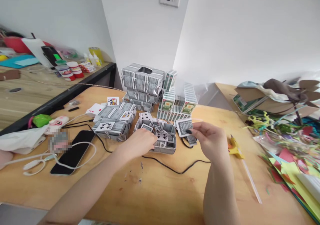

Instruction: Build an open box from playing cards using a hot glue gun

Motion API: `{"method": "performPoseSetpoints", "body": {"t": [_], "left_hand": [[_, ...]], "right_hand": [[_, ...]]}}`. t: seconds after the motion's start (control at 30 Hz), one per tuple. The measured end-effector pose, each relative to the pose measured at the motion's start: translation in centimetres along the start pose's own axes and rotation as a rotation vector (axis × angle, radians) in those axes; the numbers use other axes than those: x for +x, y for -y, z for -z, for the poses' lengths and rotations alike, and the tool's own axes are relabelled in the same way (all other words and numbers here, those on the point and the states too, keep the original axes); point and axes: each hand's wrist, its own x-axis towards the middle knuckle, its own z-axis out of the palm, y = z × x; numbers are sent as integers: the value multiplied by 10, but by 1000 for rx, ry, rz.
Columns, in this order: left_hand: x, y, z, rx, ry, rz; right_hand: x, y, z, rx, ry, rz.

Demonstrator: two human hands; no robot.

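Note:
An open box made of grey-backed playing cards [163,149] stands near the middle of the wooden table, with loose cards inside. My left hand [143,141] reaches over its left part; the fingertips point into the box and are hard to see. To the right of the box, my right hand [208,136] pinches a playing card [183,126] between thumb and fingers, its patterned back showing. Another card piece [192,139] lies just below that card. On the left sits a closed card-covered block [113,120] with face-up cards on top.
Behind stand a stacked card structure [142,80] and green card packs [168,102]. A phone [73,151] and white cables lie left; a black cable [181,172] crosses the front. A yellow glue gun [234,147] and craft scraps [287,145] are on the right.

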Motion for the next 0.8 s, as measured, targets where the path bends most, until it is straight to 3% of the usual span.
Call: {"method": "performPoseSetpoints", "body": {"t": [0.17,0.27,0.37,0.6,0.8], "left_hand": [[10,2,-3,-113,81,82],[12,-1,-1,-198,38,39],[14,-5,-1,-263,-21,-3],[14,-8,-14,-272,-146,22],[8,-8,-23,-359,-177,7]], "right_hand": [[-14,13,2,-199,-62,218],[-16,18,0,-321,32,321],[-16,16,-7,-421,144,299],[-16,-19,-20,-480,328,308],[-23,-46,-23,-511,369,297]]}}
